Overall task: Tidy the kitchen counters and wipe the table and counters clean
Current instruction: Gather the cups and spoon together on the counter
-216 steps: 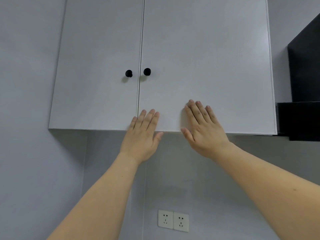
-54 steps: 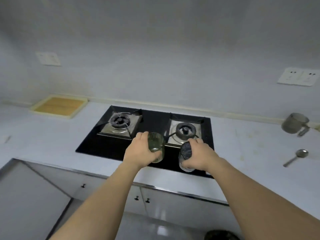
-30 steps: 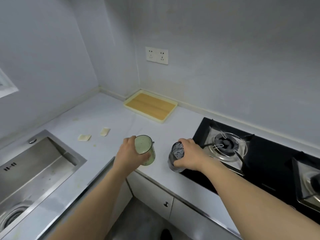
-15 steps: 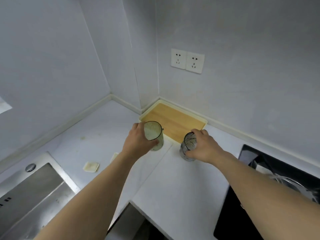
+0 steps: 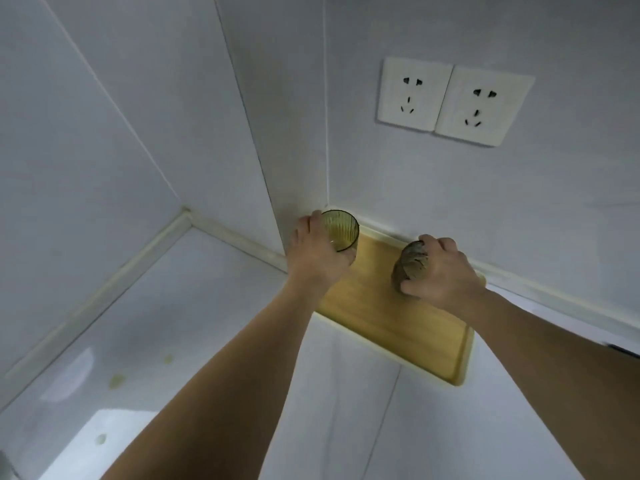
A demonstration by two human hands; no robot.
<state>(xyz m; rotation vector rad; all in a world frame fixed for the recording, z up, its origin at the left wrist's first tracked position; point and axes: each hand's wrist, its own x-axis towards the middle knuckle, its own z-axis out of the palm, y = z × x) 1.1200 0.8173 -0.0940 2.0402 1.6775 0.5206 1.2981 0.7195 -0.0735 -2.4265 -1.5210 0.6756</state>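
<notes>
My left hand (image 5: 317,256) grips a ribbed green glass (image 5: 340,231), upright at the far left corner of a wooden tray (image 5: 391,320). My right hand (image 5: 440,275) grips a ribbed grey glass (image 5: 410,268) over the tray's back middle. The tray lies in the counter's corner against the wall. Whether either glass rests on the tray I cannot tell, since the hands hide their bases.
The white counter (image 5: 194,327) carries a few yellowish stains (image 5: 117,380) at the left. A double wall socket (image 5: 453,100) sits above the tray. A dark hob edge (image 5: 623,351) shows at the far right.
Both hands have carried the glasses forward from in front of the tray to over it, near the wall. The view has moved closer to the corner.
</notes>
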